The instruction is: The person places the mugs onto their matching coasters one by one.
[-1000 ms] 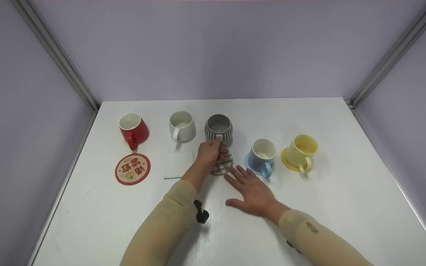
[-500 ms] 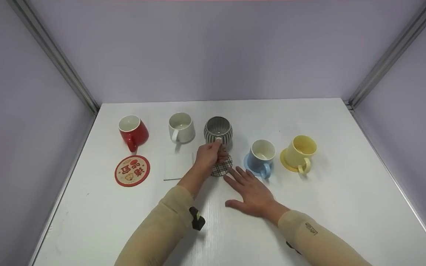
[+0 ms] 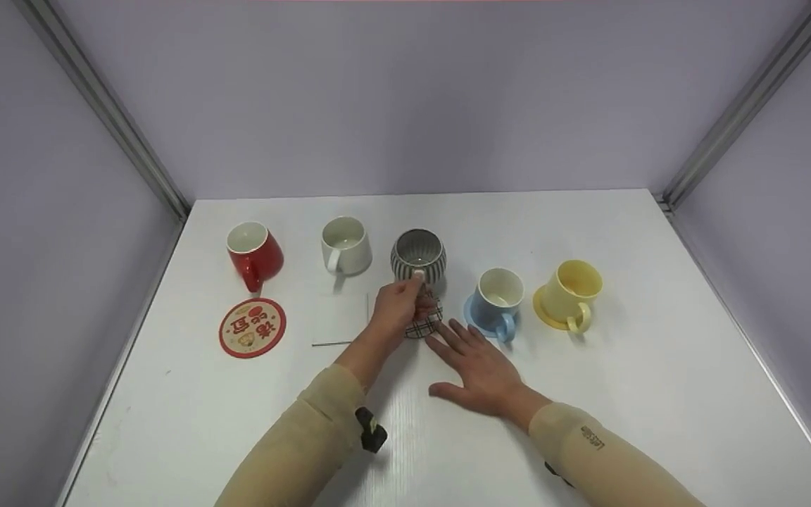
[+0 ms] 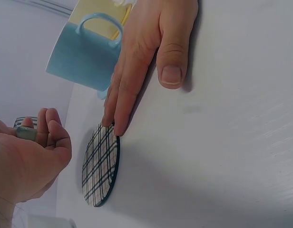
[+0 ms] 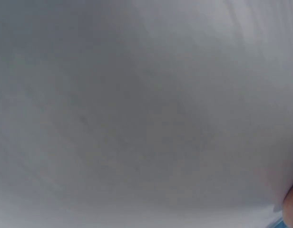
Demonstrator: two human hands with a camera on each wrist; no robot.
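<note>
Head view downward, 2 close (wrist-worn)

white worktop (image 3: 659, 422), faint wood-like grain, a few small dark marks toward its left side. back wall (image 3: 405, 91) plain, pale lilac-grey, meets the worktop's far edge; soft darker patch near its middle. left wall (image 3: 39, 246) and right wall (image 3: 786, 225) of similar colour. grey strips, left (image 3: 106, 105) and right (image 3: 741, 105), run down both corners. light diffuse; pale sheen on the worktop's near part.

Plaid coaster (image 3: 422, 329) partly hidden, sleeves (image 3: 300, 440) cut off
</note>
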